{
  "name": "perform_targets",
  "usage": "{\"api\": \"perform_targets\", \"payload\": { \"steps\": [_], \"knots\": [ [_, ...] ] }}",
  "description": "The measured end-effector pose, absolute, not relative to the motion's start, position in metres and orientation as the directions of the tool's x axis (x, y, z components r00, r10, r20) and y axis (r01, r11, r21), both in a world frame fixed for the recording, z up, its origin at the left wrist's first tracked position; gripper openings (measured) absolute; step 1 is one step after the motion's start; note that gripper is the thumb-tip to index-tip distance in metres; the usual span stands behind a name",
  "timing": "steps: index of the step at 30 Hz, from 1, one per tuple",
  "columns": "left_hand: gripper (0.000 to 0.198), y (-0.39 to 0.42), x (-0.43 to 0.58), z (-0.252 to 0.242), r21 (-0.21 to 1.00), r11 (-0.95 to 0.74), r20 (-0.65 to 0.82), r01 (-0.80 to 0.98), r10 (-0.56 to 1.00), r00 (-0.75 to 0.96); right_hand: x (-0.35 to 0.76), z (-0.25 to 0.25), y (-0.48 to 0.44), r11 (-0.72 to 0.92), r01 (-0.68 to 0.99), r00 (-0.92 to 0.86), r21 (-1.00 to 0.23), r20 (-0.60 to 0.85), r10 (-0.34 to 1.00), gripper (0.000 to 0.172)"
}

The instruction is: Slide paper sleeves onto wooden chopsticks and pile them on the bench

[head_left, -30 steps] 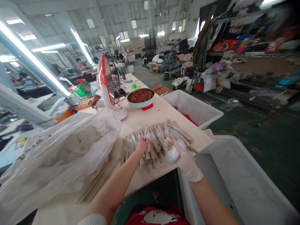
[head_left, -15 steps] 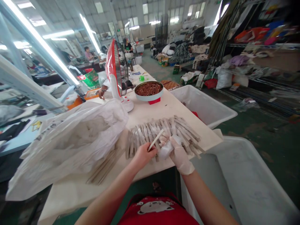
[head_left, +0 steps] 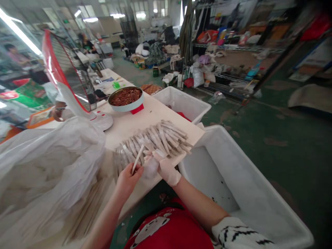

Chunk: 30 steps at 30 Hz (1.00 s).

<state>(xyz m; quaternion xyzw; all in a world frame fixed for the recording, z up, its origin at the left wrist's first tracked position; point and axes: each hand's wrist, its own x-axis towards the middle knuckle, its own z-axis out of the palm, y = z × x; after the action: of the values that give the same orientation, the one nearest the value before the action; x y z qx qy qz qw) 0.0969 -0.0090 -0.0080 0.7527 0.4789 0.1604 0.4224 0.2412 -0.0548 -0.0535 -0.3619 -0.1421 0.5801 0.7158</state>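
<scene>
Pale narrow strip (head_left: 137,159), one, held tilted above the near side of the table (head_left: 153,114), pinched between thumb and fingers of the bare left hand (head_left: 128,180); just beside it, white translucent wad (head_left: 150,168), one, clasped in the bent fingers of the gloved right hand (head_left: 166,168). Beyond the hands, greyish strips (head_left: 167,138), many, in a loose row on the table; leftward, plastic bag (head_left: 54,162), large, crumpled; farther back, red-and-white fan (head_left: 70,93) and round tin (head_left: 127,107) with brown contents.
</scene>
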Motion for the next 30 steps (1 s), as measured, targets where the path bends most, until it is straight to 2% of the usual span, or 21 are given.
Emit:
{"api": "perform_targets", "payload": {
  "steps": [3,5,9,11,14,16,20,25,30],
  "knots": [
    [0.024,-0.016,0.102,0.003,0.774,-0.214,-0.177,0.596,0.83,0.529,0.244,-0.049,-0.074,0.087,-0.79,0.288,-0.607,-0.242,0.927,0.042],
    [0.022,-0.023,0.107,0.01,0.77,-0.222,-0.184,0.598,0.819,0.543,0.241,-0.043,-0.088,0.097,-0.791,0.272,-0.604,-0.205,0.94,0.044],
    [0.021,-0.031,0.113,0.015,0.782,-0.241,-0.15,0.574,0.822,0.55,0.227,-0.035,-0.104,0.009,-0.663,0.159,-0.749,-0.129,0.979,0.035],
    [0.021,-0.033,0.112,0.013,0.804,-0.235,-0.158,0.547,0.802,0.576,0.221,-0.037,-0.105,0.002,-0.626,0.208,-0.78,-0.165,0.964,0.028],
    [0.028,-0.031,0.1,0.009,0.862,-0.188,-0.19,0.471,0.742,0.643,0.219,-0.046,-0.101,0.068,-0.663,0.365,-0.745,-0.242,0.899,0.025],
    [0.034,-0.029,0.086,0.006,0.878,-0.171,-0.204,0.448,0.712,0.672,0.223,-0.052,-0.099,0.087,-0.678,0.406,-0.729,-0.274,0.872,0.024],
    [0.035,-0.027,0.055,0.006,0.792,-0.279,-0.2,0.543,0.723,0.661,0.23,-0.058,-0.092,0.112,-0.7,0.446,-0.705,-0.31,0.84,0.029],
    [0.035,-0.027,0.037,0.02,0.643,-0.437,-0.131,0.629,0.747,0.652,0.221,-0.053,-0.077,0.094,-0.742,0.358,-0.664,-0.274,0.892,0.031],
    [0.035,-0.014,0.024,0.026,0.503,-0.516,-0.124,0.694,0.751,0.648,0.21,-0.047,-0.064,0.022,-0.612,0.4,-0.791,-0.285,0.871,0.031]
  ]
}}
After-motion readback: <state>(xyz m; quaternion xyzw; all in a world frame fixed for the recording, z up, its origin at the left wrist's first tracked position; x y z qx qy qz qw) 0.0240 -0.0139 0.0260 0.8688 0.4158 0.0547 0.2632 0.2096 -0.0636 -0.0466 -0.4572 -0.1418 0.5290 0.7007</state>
